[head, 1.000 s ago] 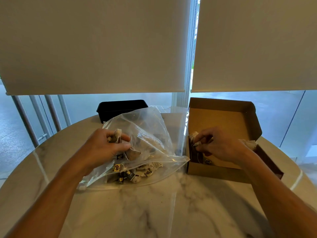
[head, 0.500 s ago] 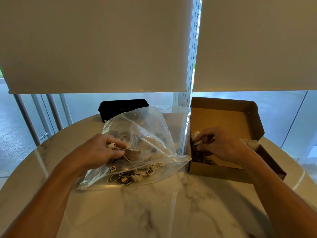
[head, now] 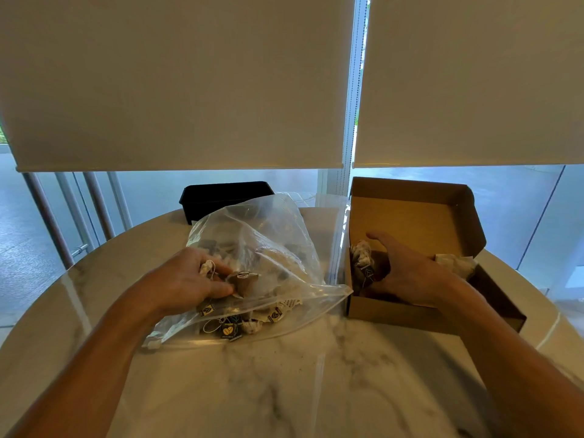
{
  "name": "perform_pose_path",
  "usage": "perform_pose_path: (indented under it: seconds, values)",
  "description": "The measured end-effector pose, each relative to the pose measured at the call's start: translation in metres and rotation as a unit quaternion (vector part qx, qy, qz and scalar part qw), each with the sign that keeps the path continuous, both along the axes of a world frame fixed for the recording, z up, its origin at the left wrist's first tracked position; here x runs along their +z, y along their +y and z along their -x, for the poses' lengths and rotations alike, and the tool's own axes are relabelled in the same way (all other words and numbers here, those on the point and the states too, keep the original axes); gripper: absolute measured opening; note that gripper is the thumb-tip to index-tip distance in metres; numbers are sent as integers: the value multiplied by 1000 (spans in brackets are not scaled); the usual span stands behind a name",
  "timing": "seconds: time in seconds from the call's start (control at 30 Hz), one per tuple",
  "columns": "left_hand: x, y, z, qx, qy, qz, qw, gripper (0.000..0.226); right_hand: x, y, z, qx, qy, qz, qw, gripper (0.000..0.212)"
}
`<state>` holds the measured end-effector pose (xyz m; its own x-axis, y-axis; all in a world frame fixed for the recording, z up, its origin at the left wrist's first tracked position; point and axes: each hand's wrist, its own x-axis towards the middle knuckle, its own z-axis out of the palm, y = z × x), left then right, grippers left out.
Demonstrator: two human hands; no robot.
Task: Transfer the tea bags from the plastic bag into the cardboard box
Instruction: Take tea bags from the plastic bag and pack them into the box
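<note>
At a marble table (head: 284, 390), a person's left hand (head: 186, 281) reaches into the clear plastic bag (head: 271, 235), fingers curled round a tea bag (head: 243, 279). The right hand (head: 407, 273) rests inside the open cardboard box (head: 420, 216), fingers spread loosely beside tea bags already placed there (head: 361, 257), gripping nothing.

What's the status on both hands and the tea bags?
Left hand grips tea bags inside plastic bag. Right hand open inside cardboard box. Nothing blocking.
</note>
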<state>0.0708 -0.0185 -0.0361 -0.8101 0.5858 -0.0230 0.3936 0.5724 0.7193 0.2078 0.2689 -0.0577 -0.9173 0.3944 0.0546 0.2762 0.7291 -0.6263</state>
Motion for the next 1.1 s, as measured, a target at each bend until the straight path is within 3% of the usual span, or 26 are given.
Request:
perform_pose_path:
  seconds: [0.23,0.53,0.7,0.83,0.93,1.1]
  values:
    - [1,2,-2,5,-1,-2,1000,9,-5,3,2,-29,16,-5,999,92]
    - [2,5,-3,17,12,-111,994,10,11,1,-8,-34,2,-7,999,97]
    - [3,9,-7,13,35,-159,987,9,34,-35,-10,-51,144,14,988,60]
    - [5,12,-13,-8,55,-206,977,10,36,-88,-4,69,127,49,988,48]
    - [7,17,-20,-41,79,-222,971,11,28,-110,5,103,106,25,989,47]
    - [6,22,-28,-83,98,-225,966,15,26,-112,7,105,163,110,975,9]
